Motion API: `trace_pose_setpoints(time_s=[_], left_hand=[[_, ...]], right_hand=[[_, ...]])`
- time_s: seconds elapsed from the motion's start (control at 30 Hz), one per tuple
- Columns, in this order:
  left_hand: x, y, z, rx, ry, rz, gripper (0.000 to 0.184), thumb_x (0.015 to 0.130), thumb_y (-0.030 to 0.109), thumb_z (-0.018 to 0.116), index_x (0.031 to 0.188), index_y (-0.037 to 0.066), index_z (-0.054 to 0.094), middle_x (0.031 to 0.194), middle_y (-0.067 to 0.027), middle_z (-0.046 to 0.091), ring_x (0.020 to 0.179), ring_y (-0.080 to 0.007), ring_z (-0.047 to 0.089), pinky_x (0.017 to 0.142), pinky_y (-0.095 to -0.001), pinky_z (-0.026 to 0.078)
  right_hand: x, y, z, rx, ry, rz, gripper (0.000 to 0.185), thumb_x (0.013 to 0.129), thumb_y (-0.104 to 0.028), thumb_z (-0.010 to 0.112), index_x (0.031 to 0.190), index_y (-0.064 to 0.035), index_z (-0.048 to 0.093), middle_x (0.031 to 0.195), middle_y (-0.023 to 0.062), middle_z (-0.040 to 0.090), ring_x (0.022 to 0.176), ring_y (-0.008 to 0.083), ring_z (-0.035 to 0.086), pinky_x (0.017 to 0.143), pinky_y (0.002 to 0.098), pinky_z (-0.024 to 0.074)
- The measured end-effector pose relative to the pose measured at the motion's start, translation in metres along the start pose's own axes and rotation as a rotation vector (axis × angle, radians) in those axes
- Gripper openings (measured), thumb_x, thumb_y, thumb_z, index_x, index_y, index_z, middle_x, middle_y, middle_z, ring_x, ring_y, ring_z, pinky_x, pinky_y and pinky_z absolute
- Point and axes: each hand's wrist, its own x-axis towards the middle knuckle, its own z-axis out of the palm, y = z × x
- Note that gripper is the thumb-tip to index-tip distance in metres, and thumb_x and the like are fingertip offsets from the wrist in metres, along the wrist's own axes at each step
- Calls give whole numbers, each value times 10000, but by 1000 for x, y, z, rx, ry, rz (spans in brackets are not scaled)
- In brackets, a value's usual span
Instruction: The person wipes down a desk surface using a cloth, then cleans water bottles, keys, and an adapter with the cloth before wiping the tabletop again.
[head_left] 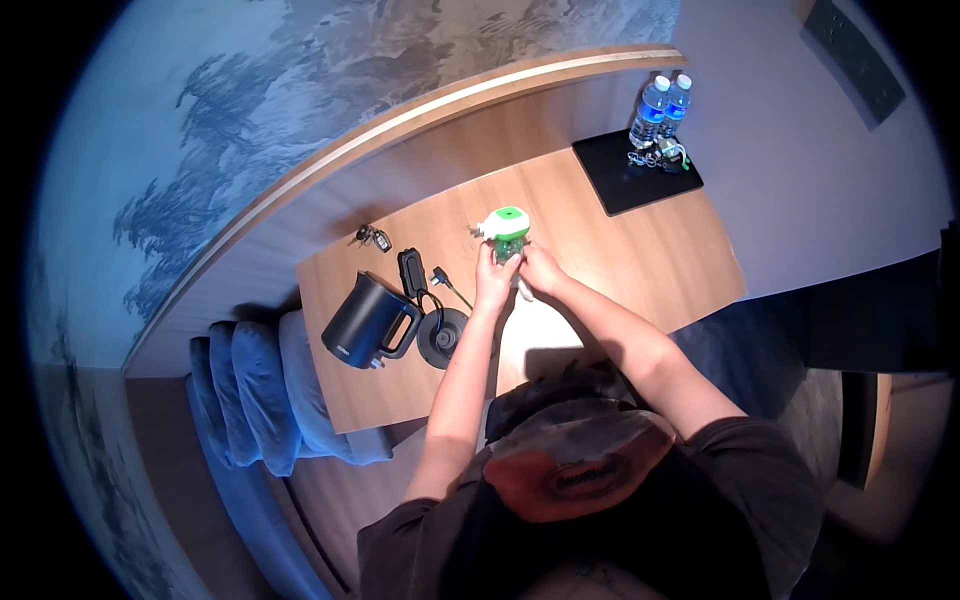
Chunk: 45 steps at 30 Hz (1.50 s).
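A green-and-white plug-in mosquito repeller (508, 222) with metal prongs on its left side is held above the wooden table (620, 260). Its green liquid bottle hangs below the cap, partly covered by fingers. My left hand (493, 278) is closed around the bottle's left side, thumb across the front. Against the right side of the bottle, my right hand (541, 268) has its fingers curled in; how firmly it grips is partly hidden. A small pale piece shows just below the right hand, too indistinct to name.
Left on the table are a black electric kettle (362, 318), its round base (440, 338), a plug (440, 276), a black oblong item (410, 272) and keys (374, 238). A black tray (625, 185) at the back right bears two water bottles (652, 112) and small items. Blue cushions (262, 385) lie left.
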Motion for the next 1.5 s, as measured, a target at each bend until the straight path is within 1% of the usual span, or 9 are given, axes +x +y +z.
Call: trace_pose_setpoints(time_s=[0.07,0.23,0.33,0.43,0.57,0.8,1.13,1.33,1.5], left_hand=[[1,-13,-4,7,102,-36,460,750,-44,633,1152,-17,410,1106,-121,525,1014,-189,532,882,-301,430],[5,-18,1,425,313,20,559,665,25,720,1121,-37,404,1077,-170,505,1005,-264,534,879,-355,429],[3,-9,18,741,338,21,542,664,18,712,1105,-43,403,1069,-194,464,1023,-311,502,890,-383,408],[6,-21,26,835,288,94,552,644,13,719,1093,-42,403,1077,-208,432,1058,-357,440,920,-403,365],[9,-32,43,869,303,98,582,635,14,726,1105,-45,388,1092,-220,417,1053,-373,429,925,-403,358],[31,-50,87,826,208,58,623,632,58,756,1110,-51,373,1098,-228,403,1064,-365,433,920,-397,375],[89,-111,139,524,-135,-5,470,663,-35,663,1093,20,482,1056,-163,524,1000,-288,533,841,-356,456],[115,-94,205,674,48,-56,309,734,19,635,1028,39,544,886,-131,629,830,-236,624,721,-322,491],[160,-145,212,755,55,0,249,726,9,622,968,25,569,821,-133,624,781,-266,621,679,-344,483]], right_hand=[[-2,2,0,35,-13,-32,321,783,-91,523,1086,10,551,1010,236,567,921,366,565,819,404,460],[2,9,-8,639,-17,20,626,718,114,479,1315,-52,390,1165,138,507,886,175,539,792,261,452],[-12,-17,-32,583,301,-30,670,712,121,440,1350,-60,344,1227,168,456,1006,211,520,842,268,435],[-23,-31,-61,294,320,-229,658,708,118,429,1339,-58,371,1269,190,417,1127,265,475,900,290,420],[-7,31,-50,-9,292,172,509,716,11,514,1222,-51,502,1284,185,429,1183,320,444,965,380,399],[-6,77,-63,730,19,41,437,765,-15,509,1200,16,478,1119,136,547,870,183,586,778,289,476],[7,138,-128,480,304,57,401,773,-48,601,1157,4,498,1065,127,554,965,206,574,808,317,484],[43,182,-158,597,379,45,465,804,92,526,1234,35,359,1111,153,533,1094,218,528,928,312,453],[61,183,-203,199,482,73,300,700,-2,630,993,-63,617,912,112,577,725,241,578,683,324,494]])
